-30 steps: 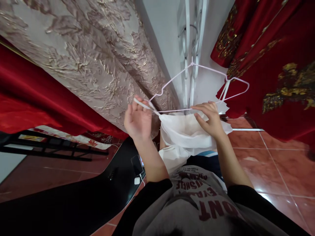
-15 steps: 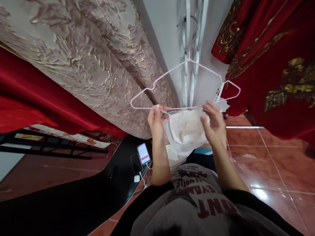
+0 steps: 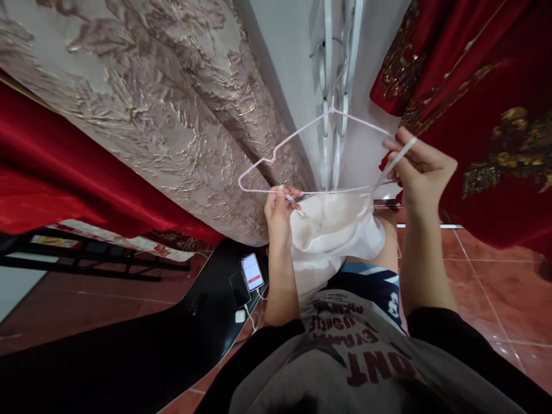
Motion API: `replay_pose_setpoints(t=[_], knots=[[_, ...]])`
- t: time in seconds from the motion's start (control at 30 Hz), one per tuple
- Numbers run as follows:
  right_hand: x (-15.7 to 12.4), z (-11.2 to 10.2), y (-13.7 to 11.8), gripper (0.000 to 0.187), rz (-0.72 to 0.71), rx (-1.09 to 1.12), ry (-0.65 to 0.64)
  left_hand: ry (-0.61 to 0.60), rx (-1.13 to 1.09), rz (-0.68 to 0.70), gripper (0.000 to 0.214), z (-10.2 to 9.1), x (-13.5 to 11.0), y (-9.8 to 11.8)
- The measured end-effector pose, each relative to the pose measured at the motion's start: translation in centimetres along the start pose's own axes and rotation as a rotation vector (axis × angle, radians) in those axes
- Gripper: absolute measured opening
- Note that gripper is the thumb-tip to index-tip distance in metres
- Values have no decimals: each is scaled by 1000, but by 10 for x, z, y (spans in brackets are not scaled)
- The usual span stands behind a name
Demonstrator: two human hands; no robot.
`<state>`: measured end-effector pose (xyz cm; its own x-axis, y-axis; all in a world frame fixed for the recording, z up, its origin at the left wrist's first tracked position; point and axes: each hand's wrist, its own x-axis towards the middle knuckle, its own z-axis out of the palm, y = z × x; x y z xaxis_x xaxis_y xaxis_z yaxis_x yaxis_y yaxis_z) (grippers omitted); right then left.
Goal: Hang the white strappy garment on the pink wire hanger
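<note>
A pale pink clothes hanger (image 3: 297, 129) hangs by its metal hook from a white rack. Below its bottom bar, a sheer white garment (image 3: 332, 224) drapes over my lap. My left hand (image 3: 281, 208) is closed in a pinch at the left part of that bar, with a bit of white strap between the fingers. At the hanger's right end, my right hand (image 3: 420, 169) is raised with bent fingers, slightly blurred, gripping a white strap (image 3: 394, 164) that runs down to the garment. The hanger's right tip is hidden behind this hand.
A pink-gold textured fabric (image 3: 190, 115) hangs at left, beside red cloth (image 3: 86, 167). Red garments with gold decoration (image 3: 495, 149) hang at right. On a black seat (image 3: 172, 322) lie a lit phone (image 3: 252, 271), a dark phone (image 3: 239, 288) and a white charger (image 3: 240, 316).
My right hand has moved right and up from the garment to the hanger's right end, pulling the strap. The hanger has shifted slightly right; the garment is spread wider. My left hand stays pinched.
</note>
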<state>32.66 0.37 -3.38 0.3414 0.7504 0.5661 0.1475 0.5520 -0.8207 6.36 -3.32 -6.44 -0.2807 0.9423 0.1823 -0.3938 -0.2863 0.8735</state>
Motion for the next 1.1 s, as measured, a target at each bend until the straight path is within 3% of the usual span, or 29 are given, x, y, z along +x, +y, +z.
replay_pose_setpoints(t=[0.13, 0.2, 0.27, 0.33, 0.4, 0.47, 0.53, 0.63, 0.8, 0.87, 0.93, 1.1], knots=[[0, -7, 33, 54, -139, 73, 354, -13, -44, 5, 42, -3, 1, 0], [-8, -15, 41, 50, -219, 29, 492, -5, -39, 13, 40, -4, 1, 3], [-20, -22, 37, 39, -259, -43, 536, 4, -34, 11, 38, -4, 1, 4], [-32, -24, 24, 23, -290, -119, 398, -2, -36, -9, 36, -2, -1, 3], [-41, -19, 8, 10, -327, -200, 87, -12, -38, -36, 34, 3, -4, 0], [-44, -9, -4, 11, -340, -288, -257, -10, -39, -49, 34, 8, -7, -5], [-44, 2, -8, 14, -332, -346, -452, 13, -39, -47, 33, 9, -9, -10], [-47, 12, -4, 12, -308, -369, -468, 119, -8, 15, 28, -4, -8, -15], [-64, 12, 1, 10, -334, -315, -333, 514, 105, 334, 15, -45, 7, -8], [-66, 12, 0, 11, -344, -307, -324, 569, 153, 448, 19, -55, 15, 3], [-65, 13, -2, 10, -345, -314, -329, 457, 213, 512, 26, -58, 24, 17], [-59, 15, -3, 22, -278, -396, -454, -141, 572, 454, 26, -37, 48, 60]])
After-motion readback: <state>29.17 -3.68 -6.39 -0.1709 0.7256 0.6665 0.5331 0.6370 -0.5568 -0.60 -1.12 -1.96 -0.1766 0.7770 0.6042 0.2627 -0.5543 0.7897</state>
